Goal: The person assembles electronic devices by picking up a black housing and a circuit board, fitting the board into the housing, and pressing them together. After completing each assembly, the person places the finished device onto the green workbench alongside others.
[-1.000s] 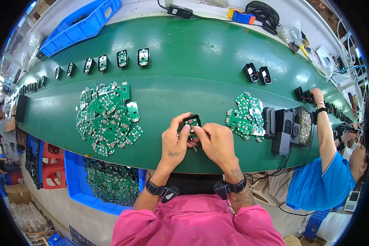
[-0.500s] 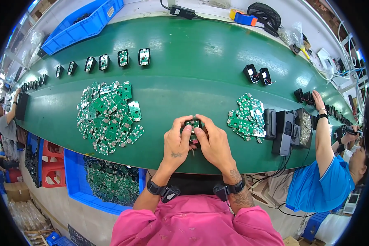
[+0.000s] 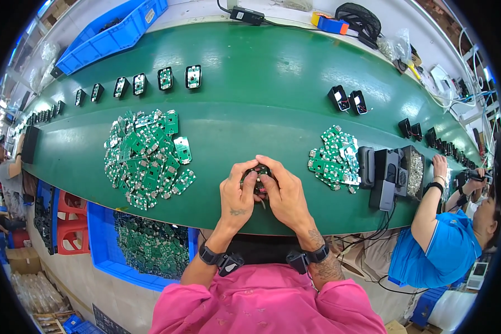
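Note:
Both my hands hold a small black housing with a green circuit board inside (image 3: 261,172) above the table's near edge. My left hand (image 3: 239,192) wraps its left side, thumb pressed on the board. My right hand (image 3: 284,192) grips the right side, its thumb also on the board. My fingers and thumbs cover much of the housing. Left of my hands lies a large heap of green circuit boards (image 3: 145,158). A smaller pile of boards (image 3: 335,158) lies to the right, beside a dark grey device (image 3: 387,181).
Black housings with boards (image 3: 165,78) stand in a row at far left. Two housings without visible boards (image 3: 348,100) stand at far right. A blue crate (image 3: 114,33) sits at the back; a blue bin of boards (image 3: 103,245) is below. A co-worker (image 3: 437,245) works at right.
The housing in my hands has tilted, and my fingers cover more of it. The rows of housings have shifted slightly left. The co-worker's hand has drawn back from the black housings.

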`<state>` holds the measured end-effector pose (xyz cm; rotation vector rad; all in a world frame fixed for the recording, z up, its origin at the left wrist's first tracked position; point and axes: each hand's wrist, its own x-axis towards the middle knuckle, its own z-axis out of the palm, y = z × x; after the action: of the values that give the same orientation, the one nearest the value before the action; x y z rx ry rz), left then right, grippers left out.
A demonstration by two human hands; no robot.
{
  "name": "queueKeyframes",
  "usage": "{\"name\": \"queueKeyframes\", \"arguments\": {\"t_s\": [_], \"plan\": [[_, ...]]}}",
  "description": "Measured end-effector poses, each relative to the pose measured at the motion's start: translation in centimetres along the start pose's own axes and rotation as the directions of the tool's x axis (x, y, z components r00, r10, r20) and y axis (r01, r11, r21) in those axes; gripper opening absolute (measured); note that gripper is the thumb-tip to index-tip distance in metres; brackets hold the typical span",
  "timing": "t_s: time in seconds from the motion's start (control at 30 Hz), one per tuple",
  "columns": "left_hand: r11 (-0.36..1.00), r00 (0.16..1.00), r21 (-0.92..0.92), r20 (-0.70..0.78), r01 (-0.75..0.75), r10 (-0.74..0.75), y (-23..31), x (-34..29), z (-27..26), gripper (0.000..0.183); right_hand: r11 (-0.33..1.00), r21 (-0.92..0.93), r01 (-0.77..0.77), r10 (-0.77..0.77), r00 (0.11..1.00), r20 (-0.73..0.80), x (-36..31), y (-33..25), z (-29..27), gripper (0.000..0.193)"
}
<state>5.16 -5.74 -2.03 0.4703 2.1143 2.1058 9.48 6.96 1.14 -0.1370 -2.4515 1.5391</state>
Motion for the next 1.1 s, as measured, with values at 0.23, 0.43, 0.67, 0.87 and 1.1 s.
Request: {"name": "queueKeyframes", "arguments": {"t_s": [0.23, 0.43, 0.67, 0.87, 1.1], "plan": [[1.000, 0.999, -0.014, -0.049, -0.012, 0.012, -0.2, -0.3, -0.2, 0.019, 0.999, 0.004, 0.054, -0.054, 0.998, -0.030, 0.2, 0.3, 0.8, 0.041], [0.871, 0.874, 0.233, -0.128, -0.433, 0.469, -0.9, -0.1, -0.2, 0.023, 0.938, -0.014, 0.347, -0.347, 0.935, -0.069, 0.2, -0.1, 0.7, 0.050], [0.796, 0.815, 0.308, -0.099, -0.520, 0.571, -0.6, 0.0, -0.4, 0.028, 0.921, -0.043, 0.388, -0.390, 0.919, -0.057, -0.1, 0.2, 0.5, 0.049], [0.915, 0.926, 0.226, -0.106, -0.333, 0.363, -0.3, -0.6, -0.9, 0.033, 0.950, -0.021, 0.312, -0.313, 0.945, -0.094, -0.4, 0.3, 1.5, 0.042], [0.980, 0.977, 0.011, -0.071, -0.201, 0.201, 0.1, -0.4, -0.7, 0.048, 0.129, 0.893, -0.430, 0.124, 0.901, 0.416, 0.3, 0.8, -0.7, 0.030]]}}
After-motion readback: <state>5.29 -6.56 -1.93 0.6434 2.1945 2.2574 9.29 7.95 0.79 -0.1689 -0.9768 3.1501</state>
